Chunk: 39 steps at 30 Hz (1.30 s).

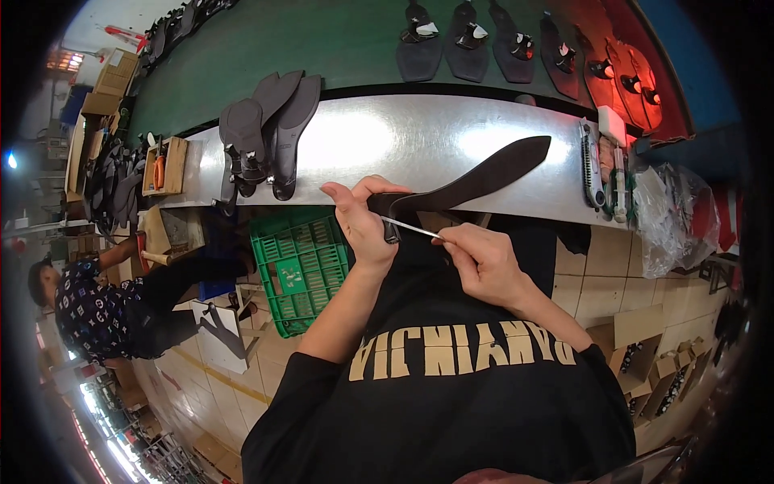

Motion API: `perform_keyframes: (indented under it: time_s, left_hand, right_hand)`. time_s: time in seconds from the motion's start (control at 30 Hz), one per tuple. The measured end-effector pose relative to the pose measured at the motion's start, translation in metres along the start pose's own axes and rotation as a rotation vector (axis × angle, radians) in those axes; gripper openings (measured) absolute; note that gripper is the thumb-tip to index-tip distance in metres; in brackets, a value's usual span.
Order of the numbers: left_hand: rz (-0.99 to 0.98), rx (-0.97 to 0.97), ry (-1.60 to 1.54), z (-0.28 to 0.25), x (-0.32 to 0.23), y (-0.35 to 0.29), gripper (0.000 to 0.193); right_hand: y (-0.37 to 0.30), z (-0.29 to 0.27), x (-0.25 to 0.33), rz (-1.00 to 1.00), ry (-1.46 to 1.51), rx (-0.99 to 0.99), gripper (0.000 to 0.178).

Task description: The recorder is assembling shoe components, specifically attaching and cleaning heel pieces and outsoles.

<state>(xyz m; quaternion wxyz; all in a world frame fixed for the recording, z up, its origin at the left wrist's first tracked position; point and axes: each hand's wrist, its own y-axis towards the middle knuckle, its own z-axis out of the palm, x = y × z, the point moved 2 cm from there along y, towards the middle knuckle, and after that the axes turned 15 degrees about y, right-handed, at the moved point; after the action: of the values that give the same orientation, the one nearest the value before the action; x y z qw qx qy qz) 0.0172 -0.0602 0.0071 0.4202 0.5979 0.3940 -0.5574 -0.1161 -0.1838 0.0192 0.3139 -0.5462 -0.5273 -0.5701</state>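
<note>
My left hand (367, 222) grips one end of a dark sandal sole (500, 169), whose long flat part points away to the right above the metal ledge. Its fingers wrap the narrow heel end, where a black piece hangs down. My right hand (488, 262) is closed on a thin pale rod-shaped tool (415, 228). The tool's far tip reaches the sole beside my left fingers; whether it touches is hard to tell. Left of my hands, several dark sandals (282, 141) lie piled on the ledge, their black heels toward me.
The metal ledge (363, 129) borders a green conveyor belt (339, 44) bearing sandals, some under red light. A utility knife (592, 169) and plastic bags (665, 210) are at right. A wooden box (165, 165) and green crate (298, 274) are left, near another person (105, 306).
</note>
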Motion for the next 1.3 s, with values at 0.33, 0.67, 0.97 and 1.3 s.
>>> perform_keyframes:
  time_s: [0.33,0.67,0.97,1.3]
  left_hand:
    - [-0.853,0.104,-0.904,0.021,0.018,-0.003,0.043]
    - [-0.755,0.164,-1.078,0.026,0.035,0.019,0.037]
    - [-0.277,-0.211,-0.659,-0.110,-0.020,0.122,0.031]
    - [-0.057,-0.638,0.840,-0.315,0.050,0.175,0.025]
  right_hand:
    - [0.001,-0.001,-0.009,-0.001,-0.107,-0.047,0.008]
    - [-0.006,0.025,-0.002,-0.066,-0.033,0.157,0.008]
    - [0.010,-0.022,-0.002,0.070,-0.036,-0.162,0.007]
    - [0.011,-0.084,-0.031,0.062,-0.289,-0.354,0.013]
